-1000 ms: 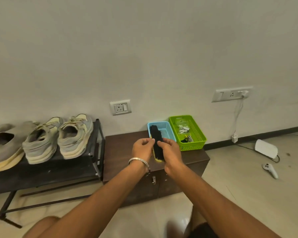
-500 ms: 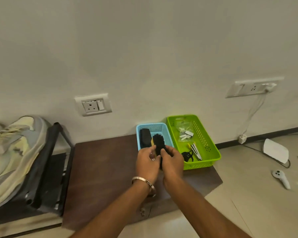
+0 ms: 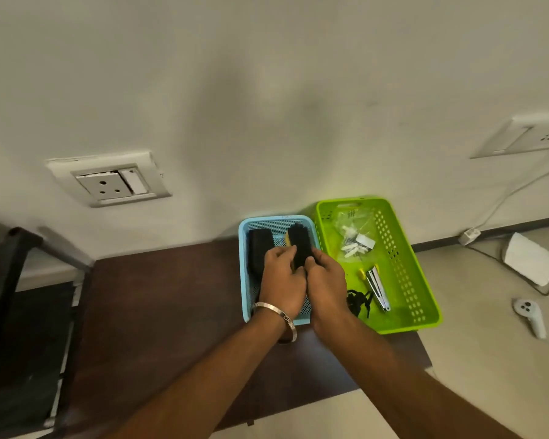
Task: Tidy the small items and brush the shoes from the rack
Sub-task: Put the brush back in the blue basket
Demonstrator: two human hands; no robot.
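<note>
Brush (image 3: 299,245) with black bristles sits in blue basket (image 3: 244,280), right side. My left hand (image 3: 282,280) and my right hand (image 3: 325,280) both grip it, fingers curled round near end. Second black brush (image 3: 260,248) lies beside it, left side of same basket. Green basket (image 3: 425,299) touches blue one on right; holds plastic bag (image 3: 355,236), nail clipper (image 3: 377,289), black clip (image 3: 357,301). Both baskets on brown cabinet top (image 3: 159,312). Shoe rack (image 3: 10,312) at left. White controller (image 3: 531,316) on floor.

Bare forearms, no sleeves; a silver bangle (image 3: 278,315) circles the left wrist.
</note>
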